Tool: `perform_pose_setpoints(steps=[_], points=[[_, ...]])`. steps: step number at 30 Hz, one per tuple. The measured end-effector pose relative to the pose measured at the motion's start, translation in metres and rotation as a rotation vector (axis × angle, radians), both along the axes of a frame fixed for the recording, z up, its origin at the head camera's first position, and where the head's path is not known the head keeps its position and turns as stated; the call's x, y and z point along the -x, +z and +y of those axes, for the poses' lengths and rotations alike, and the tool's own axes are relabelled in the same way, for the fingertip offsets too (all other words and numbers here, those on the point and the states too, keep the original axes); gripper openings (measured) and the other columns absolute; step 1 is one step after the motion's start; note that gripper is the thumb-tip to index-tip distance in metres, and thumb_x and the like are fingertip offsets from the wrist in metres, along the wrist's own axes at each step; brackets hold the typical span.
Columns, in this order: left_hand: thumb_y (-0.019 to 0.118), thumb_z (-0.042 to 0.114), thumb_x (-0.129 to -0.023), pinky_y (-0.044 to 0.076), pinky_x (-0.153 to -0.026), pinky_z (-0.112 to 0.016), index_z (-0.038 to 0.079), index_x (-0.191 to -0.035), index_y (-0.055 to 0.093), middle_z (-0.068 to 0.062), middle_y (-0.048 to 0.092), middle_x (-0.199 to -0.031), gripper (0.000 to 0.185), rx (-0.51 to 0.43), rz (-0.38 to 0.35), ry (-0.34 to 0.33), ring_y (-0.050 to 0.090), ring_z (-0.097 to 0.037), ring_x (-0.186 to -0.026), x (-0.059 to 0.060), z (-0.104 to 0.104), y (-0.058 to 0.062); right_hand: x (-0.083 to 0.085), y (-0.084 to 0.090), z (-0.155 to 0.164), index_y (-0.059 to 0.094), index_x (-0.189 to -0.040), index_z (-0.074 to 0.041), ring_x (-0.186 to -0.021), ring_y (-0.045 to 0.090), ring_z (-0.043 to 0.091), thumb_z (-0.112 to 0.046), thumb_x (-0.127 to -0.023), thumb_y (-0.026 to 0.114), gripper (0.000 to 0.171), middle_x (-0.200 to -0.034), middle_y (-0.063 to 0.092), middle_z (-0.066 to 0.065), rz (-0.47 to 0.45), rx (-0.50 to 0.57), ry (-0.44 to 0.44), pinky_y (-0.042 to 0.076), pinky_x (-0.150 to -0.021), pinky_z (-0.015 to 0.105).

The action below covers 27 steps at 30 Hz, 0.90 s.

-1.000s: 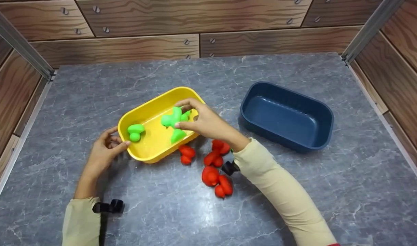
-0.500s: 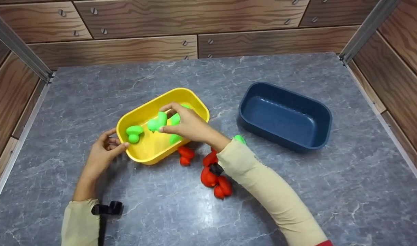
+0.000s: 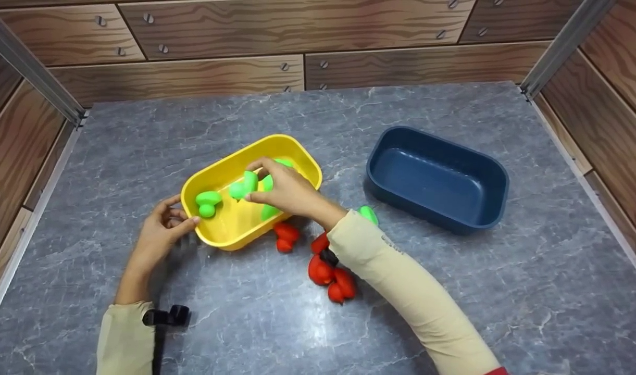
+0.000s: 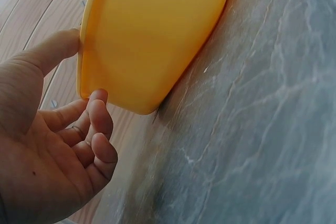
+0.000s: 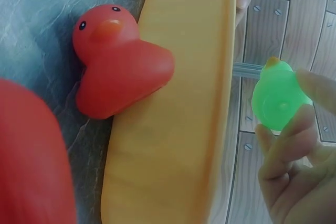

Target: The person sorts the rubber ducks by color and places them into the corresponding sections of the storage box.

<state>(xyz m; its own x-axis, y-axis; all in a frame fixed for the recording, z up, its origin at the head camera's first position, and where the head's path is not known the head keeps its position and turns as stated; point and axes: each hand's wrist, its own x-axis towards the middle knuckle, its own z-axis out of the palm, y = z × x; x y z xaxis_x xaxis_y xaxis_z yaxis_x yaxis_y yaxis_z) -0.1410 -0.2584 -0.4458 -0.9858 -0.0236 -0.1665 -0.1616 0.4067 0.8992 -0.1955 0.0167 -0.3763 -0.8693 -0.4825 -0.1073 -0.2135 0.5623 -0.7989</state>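
Grey marbled table [image 3: 234, 317] underneath. Blue bin [image 3: 432, 182] at right, well apart from yellow bin [image 3: 232, 224]. Left hand [image 3: 159, 232] holds yellow bin's left end, thumb at rim, fingers curled. Right hand [image 3: 291, 194], over yellow bin, nearly closed: thumb and fingers pinch a green duck [image 3: 250, 183]. More green ducks [image 3: 208, 199] lie inside; red ducks [image 3: 285, 234] lie on table, one just beside yellow bin.

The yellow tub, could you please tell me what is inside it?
Inside the tub, one green duck lies at the left end. More green toys show around the right grip, which pinches another duck above; their covered parts and number cannot be seen.
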Motion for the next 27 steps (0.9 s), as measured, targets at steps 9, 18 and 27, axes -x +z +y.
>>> perform_pose_setpoints(steps=[9, 18, 27], points=[[0.07, 0.025, -0.089, 0.046, -0.065, -0.02, 0.005, -0.146, 0.035, 0.001, 0.052, -0.102, 0.07, 0.011, 0.004, -0.007, 0.052, -0.003, -0.078, 0.001, 0.002, 0.002, -0.001, -0.002, 0.005, 0.052, -0.133, -0.015, -0.126, 0.05, 0.024, -0.026, -0.086, 0.073, 0.053, -0.134, 0.055, 0.011, 0.045, 0.018, -0.013, 0.041, -0.105, 0.04], [0.07, 0.025, -0.089, 0.048, -0.062, -0.022, 0.005, -0.147, 0.034, 0.001, 0.052, -0.102, 0.071, 0.01, 0.003, -0.001, 0.053, -0.003, -0.076, 0.001, 0.001, 0.002, -0.008, 0.004, 0.019, 0.052, -0.132, -0.015, -0.124, 0.052, 0.021, -0.025, -0.086, 0.073, 0.051, -0.131, 0.057, 0.008, 0.059, 0.062, 0.005, 0.043, -0.103, 0.039], [0.071, 0.024, -0.088, 0.047, -0.062, -0.021, 0.004, -0.145, 0.036, 0.003, 0.053, -0.099, 0.069, 0.0, 0.015, 0.005, 0.052, -0.003, -0.074, 0.0, 0.002, 0.001, -0.02, 0.015, 0.036, 0.051, -0.133, -0.013, -0.098, 0.059, 0.024, -0.025, -0.087, 0.073, 0.052, -0.13, 0.057, 0.012, 0.055, 0.125, 0.064, 0.045, -0.075, 0.029]])
